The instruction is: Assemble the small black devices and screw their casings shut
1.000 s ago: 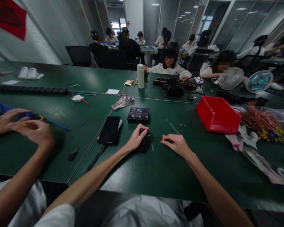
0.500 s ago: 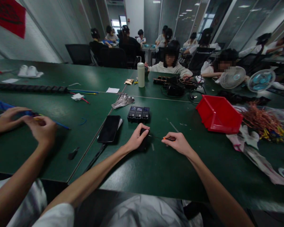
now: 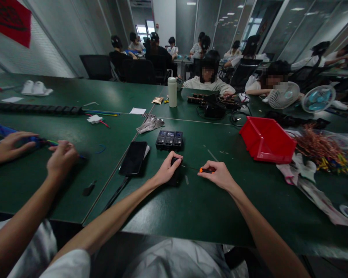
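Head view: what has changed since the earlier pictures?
The co-worker's right hand, at picture left, has moved rightward, away from their other hand. The wearer's left hand stays on the black block, the right hand on the screwdriver, with nothing visibly let go. The phone and red bin lie as before.

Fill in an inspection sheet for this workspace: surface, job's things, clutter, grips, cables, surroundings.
Surface: dark-green tabletop crossed by a pale seam.
Job's things: black rectangular block; orange-and-black screwdriver-like tool, its thin shaft pointing at the block, contact unclear; black three-section box beyond.
Clutter: black flat phone, grey fabric glove, red plastic bin, copper-coloured wire bundle.
Grips: left grip holds the block; right grip holds the tool.
Cables: black cable by the phone's near end, reaching toward the near edge.
Surroundings: co-worker's hand at left; white mesh fan at right; seated people beyond.
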Demonstrator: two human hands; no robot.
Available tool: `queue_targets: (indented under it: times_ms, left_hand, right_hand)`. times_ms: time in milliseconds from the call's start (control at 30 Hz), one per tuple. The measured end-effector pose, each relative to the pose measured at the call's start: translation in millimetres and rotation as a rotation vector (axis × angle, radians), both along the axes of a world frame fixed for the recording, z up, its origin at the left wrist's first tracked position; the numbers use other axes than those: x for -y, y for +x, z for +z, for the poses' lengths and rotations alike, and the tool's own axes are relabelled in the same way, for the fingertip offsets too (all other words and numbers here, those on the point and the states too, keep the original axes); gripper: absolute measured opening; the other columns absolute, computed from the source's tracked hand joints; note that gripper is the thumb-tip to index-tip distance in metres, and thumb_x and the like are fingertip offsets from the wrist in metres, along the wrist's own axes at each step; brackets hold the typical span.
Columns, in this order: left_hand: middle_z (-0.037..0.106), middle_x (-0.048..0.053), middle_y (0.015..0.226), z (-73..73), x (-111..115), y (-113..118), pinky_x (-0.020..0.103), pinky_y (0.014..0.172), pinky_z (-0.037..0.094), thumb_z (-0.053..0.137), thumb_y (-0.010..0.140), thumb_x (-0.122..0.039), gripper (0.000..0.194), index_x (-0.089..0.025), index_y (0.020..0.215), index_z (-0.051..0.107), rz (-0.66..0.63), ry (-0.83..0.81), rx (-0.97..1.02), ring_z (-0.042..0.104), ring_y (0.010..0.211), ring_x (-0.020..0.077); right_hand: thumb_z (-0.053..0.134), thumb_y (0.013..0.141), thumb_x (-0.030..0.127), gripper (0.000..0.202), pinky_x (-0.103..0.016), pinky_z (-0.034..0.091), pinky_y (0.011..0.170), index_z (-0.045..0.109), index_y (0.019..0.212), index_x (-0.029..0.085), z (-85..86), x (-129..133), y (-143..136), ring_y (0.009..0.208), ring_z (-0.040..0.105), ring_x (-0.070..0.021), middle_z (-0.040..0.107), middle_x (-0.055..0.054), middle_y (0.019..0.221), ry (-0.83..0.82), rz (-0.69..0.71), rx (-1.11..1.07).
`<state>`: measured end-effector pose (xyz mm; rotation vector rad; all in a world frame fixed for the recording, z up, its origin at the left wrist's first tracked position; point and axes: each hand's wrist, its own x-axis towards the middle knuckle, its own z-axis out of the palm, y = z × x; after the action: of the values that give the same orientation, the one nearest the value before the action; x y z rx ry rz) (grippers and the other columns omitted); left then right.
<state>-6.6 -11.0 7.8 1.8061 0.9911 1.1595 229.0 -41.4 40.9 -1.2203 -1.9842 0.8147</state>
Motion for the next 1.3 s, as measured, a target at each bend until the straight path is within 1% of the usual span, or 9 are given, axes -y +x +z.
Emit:
queue_targets:
  times_ms: [167, 333, 500, 600, 700, 833, 1000, 1167, 1300]
  left_hand:
    - [0.056, 0.005, 0.099, -0.8, 0, 0, 0.031, 0.09, 0.039, 0.044, 0.09, -0.036, 0.021, -0.017, 0.096, 0.051, 0.013, -0.009, -0.009, 0.054, 0.096, 0.0163]
    - [0.056, 0.005, 0.098, -0.8, 0, 0, 0.031, 0.09, 0.039, 0.043, 0.09, -0.037, 0.022, -0.017, 0.096, 0.052, 0.027, -0.012, -0.024, 0.054, 0.095, 0.0164]
    - [0.056, 0.004, 0.097, -0.4, -1, 0, 0.03, 0.088, 0.04, 0.043, 0.09, -0.037, 0.023, -0.017, 0.097, 0.052, 0.037, -0.017, -0.04, 0.054, 0.092, 0.0162]
    - [0.056, 0.004, 0.096, -0.3, 0, 1, 0.03, 0.088, 0.04, 0.043, 0.09, -0.037, 0.023, -0.017, 0.097, 0.052, 0.032, -0.022, -0.04, 0.054, 0.091, 0.0161]
    - [0.056, 0.004, 0.097, -0.8, 1, 1, 0.03, 0.088, 0.04, 0.043, 0.09, -0.037, 0.024, -0.017, 0.097, 0.052, 0.03, -0.022, -0.038, 0.054, 0.092, 0.0163]
    - [0.057, 0.004, 0.096, -1.8, 1, 1, 0.03, 0.088, 0.04, 0.043, 0.089, -0.038, 0.024, -0.017, 0.097, 0.052, 0.029, -0.026, -0.034, 0.054, 0.091, 0.0161]
    - [0.057, 0.004, 0.097, -1.0, 1, 1, 0.031, 0.088, 0.04, 0.042, 0.089, -0.038, 0.025, -0.017, 0.097, 0.052, 0.038, -0.032, -0.028, 0.054, 0.092, 0.0166]
    - [0.058, 0.005, 0.097, 0.2, 2, 1, 0.032, 0.088, 0.04, 0.043, 0.089, -0.04, 0.026, -0.017, 0.097, 0.053, 0.045, -0.043, -0.032, 0.055, 0.092, 0.0169]
    - [0.058, 0.004, 0.098, 0.2, 1, 1, 0.031, 0.088, 0.04, 0.042, 0.089, -0.04, 0.026, -0.017, 0.097, 0.053, 0.049, -0.042, -0.029, 0.055, 0.092, 0.0166]
  right_hand:
    - [0.068, 0.075, 0.036, 0.021, -0.026, 0.043, 0.061, 0.064, 0.076, 0.016, 0.5, 1, 1, 0.066, 0.059, -0.0145, 0.065, -0.002, 0.074, 0.078, 0.041, 0.049]
    - [0.063, 0.08, 0.035, 0.019, -0.026, 0.043, 0.063, 0.065, 0.079, 0.016, -0.2, 1, 0, 0.067, 0.059, -0.0146, 0.065, -0.003, 0.076, 0.084, 0.071, 0.074]
    - [0.06, 0.082, 0.034, 0.018, -0.025, 0.043, 0.062, 0.063, 0.081, 0.016, 3.6, 3, -1, 0.067, 0.059, -0.0146, 0.065, -0.003, 0.077, 0.071, 0.094, 0.103]
    - [0.059, 0.083, 0.034, 0.017, -0.026, 0.043, 0.062, 0.062, 0.08, 0.017, 5.4, 4, -2, 0.066, 0.058, -0.0144, 0.065, -0.003, 0.076, 0.073, 0.09, 0.13]
    - [0.063, 0.079, 0.033, 0.016, -0.026, 0.043, 0.064, 0.06, 0.079, 0.017, 4.1, 4, -3, 0.068, 0.057, -0.0144, 0.063, -0.003, 0.078, 0.116, 0.06, 0.142]
    - [0.068, 0.075, 0.031, 0.02, -0.024, 0.043, 0.057, 0.056, 0.083, 0.017, 1.4, 3, -2, 0.063, 0.054, -0.0131, 0.06, -0.002, 0.077, 0.096, 0.039, 0.113]
    - [0.066, 0.077, 0.033, 0.019, -0.027, 0.045, 0.065, 0.055, 0.075, 0.017, 2.3, 2, 0, 0.07, 0.056, -0.0151, 0.059, -0.003, 0.078, 0.165, 0.063, 0.107]
    - [0.061, 0.081, 0.037, 0.02, -0.027, 0.044, 0.063, 0.057, 0.076, 0.018, -1.3, 2, 1, 0.067, 0.055, -0.015, 0.059, -0.004, 0.076, 0.213, 0.095, 0.13]
    - [0.057, 0.084, 0.039, 0.023, -0.026, 0.043, 0.063, 0.06, 0.078, 0.017, -6.5, 0, 1, 0.066, 0.056, -0.0147, 0.061, -0.004, 0.076, 0.24, 0.081, 0.177]
